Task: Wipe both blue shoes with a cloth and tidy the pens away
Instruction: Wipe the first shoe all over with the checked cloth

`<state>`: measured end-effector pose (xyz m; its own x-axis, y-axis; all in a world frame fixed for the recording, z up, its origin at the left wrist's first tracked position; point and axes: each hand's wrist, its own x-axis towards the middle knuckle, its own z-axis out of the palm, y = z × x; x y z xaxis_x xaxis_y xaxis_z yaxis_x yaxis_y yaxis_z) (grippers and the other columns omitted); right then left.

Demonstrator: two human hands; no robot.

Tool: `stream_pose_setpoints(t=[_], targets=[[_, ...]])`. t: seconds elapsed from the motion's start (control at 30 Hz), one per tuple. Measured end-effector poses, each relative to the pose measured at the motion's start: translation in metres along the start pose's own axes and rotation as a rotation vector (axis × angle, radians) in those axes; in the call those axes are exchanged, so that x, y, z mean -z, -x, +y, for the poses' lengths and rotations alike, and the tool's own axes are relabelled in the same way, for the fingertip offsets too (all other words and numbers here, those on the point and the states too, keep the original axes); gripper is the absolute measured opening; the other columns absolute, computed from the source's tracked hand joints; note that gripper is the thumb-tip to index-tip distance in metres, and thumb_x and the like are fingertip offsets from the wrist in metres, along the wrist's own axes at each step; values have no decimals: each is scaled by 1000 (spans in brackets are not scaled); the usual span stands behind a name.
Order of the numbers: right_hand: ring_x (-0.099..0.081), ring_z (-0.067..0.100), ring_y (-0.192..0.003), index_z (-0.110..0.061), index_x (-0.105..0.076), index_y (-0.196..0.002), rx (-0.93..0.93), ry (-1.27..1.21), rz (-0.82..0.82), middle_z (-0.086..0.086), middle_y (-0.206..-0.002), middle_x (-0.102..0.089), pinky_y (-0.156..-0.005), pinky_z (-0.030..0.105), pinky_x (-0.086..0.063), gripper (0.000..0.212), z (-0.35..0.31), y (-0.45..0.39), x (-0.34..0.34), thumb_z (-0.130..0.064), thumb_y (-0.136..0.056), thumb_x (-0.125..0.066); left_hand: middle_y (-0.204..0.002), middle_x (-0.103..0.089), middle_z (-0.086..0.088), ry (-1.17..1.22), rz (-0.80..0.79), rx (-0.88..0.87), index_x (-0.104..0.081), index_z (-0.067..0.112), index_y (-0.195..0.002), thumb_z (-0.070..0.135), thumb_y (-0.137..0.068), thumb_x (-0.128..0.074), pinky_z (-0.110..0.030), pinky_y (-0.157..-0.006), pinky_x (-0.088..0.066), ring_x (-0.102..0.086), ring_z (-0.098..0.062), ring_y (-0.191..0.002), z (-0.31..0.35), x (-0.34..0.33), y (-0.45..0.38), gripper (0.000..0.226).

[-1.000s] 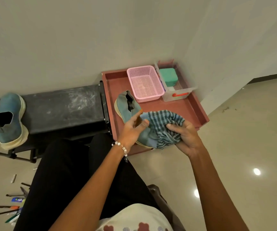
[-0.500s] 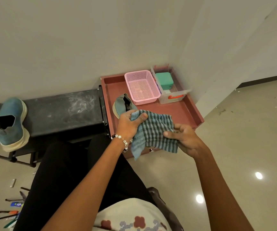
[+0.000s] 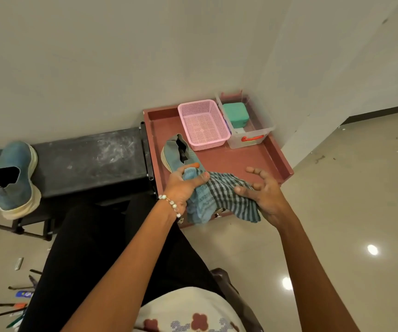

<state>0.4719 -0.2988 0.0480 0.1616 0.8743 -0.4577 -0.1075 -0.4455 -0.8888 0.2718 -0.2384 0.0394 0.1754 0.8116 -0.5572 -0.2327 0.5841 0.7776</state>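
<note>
red tray (image 3: 274, 154) holds one shoe (image 3: 177, 153); left hand (image 3: 183, 188) fingers clamp one cloth (image 3: 219, 195), right hand (image 3: 265, 195) fingers apart.

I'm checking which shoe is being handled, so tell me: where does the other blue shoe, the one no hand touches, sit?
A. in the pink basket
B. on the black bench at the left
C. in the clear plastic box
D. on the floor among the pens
B: the untouched blue shoe rests on the black bench, well left of the red tray where the left hand grips the checked cloth.
</note>
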Motion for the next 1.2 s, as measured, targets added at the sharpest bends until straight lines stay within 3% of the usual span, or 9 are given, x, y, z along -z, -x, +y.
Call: stream_pose_setpoints(t=[0.2, 0.37, 0.4, 0.47, 0.57, 0.73, 0.87, 1.0, 1.2], targets=[[-57, 19, -106, -17, -53, -125, 142, 276, 296, -2, -113, -57, -85, 34, -52, 59, 19, -4, -13, -18, -72, -80, -118, -64, -16, -177, -87, -76, -62, 28, -110, -11, -74, -73, -46, -88, -55, -66, -29, -103, 0, -4, 7, 54], [-52, 30, -113, -14, -57, -115, 87, 139, 723, 13, -117, -56, -88, 42, -50, 58, 37, 13, -32, -53, -74, -70, -116, -66, -13, -8, -133, -101, -52, 24, -133, -19, -79, -62, -40, -81, -58, -69, -22, -92, 4, -17, 14, 70], [-54, 36, -111, -11, -57, -115, -56, -51, 675, 19, -114, -57, -86, 42, -52, 58, 39, 16, -36, -55, -77, -67, -116, -66, -12, 12, -150, -91, -49, 25, -136, -19, -80, -60, -40, -81, -58, -70, -21, -92, 4, -19, 15, 72], [-57, 41, -109, -10, -54, -125, -348, -465, 296, 26, -118, -56, -91, 53, -49, 69, 44, 20, -44, -62, -79, -60, -117, -66, -9, 2, -214, -58, -44, 26, -141, -20, -82, -57, -38, -81, -58, -69, -20, -95, 0, -23, 18, 76], [-54, 37, -120, -10, -52, -132, -387, -855, -137, 19, -131, -55, -101, 57, -40, 74, 56, 15, -51, -63, -81, -54, -112, -68, -9, 99, -294, 21, -44, 20, -141, -22, -82, -54, -31, -74, -59, -70, -18, -91, -9, -25, 23, 72], [-60, 34, -112, 0, -53, -128, -292, -857, 83, 21, -125, -60, -86, 48, -54, 57, 54, -2, -44, -20, -78, -70, -108, -68, -9, -106, 37, -17, -52, 12, -133, -3, -85, -65, -36, -86, -56, -67, -19, -93, -14, 7, 13, 52], [-63, 32, -107, -1, -52, -130, -313, -923, 141, 18, -120, -62, -81, 45, -56, 53, 52, -8, -23, -16, -81, -66, -86, -66, 3, -413, 174, -87, -58, 6, -125, 3, -89, -63, -37, -92, -53, -65, -16, -89, -22, 22, -5, 36], [-68, 32, -95, 2, -60, -116, -179, -605, 345, 19, -108, -68, -79, 46, -56, 49, 37, -15, -20, -4, -71, -77, -103, -69, -1, -752, 230, -256, -66, 10, -116, 11, -92, -60, -26, -89, -51, -64, -16, -98, -24, 15, -33, 25], [-59, 15, -73, -10, -63, -100, 228, 455, 613, -4, -80, -60, -67, 32, -51, 23, 11, -57, -43, -2, -78, -65, -134, -54, -10, -1222, 216, -363, -53, 8, -134, 8, -94, -51, -33, -104, -38, -51, -28, -121, -30, 29, -81, 40]])
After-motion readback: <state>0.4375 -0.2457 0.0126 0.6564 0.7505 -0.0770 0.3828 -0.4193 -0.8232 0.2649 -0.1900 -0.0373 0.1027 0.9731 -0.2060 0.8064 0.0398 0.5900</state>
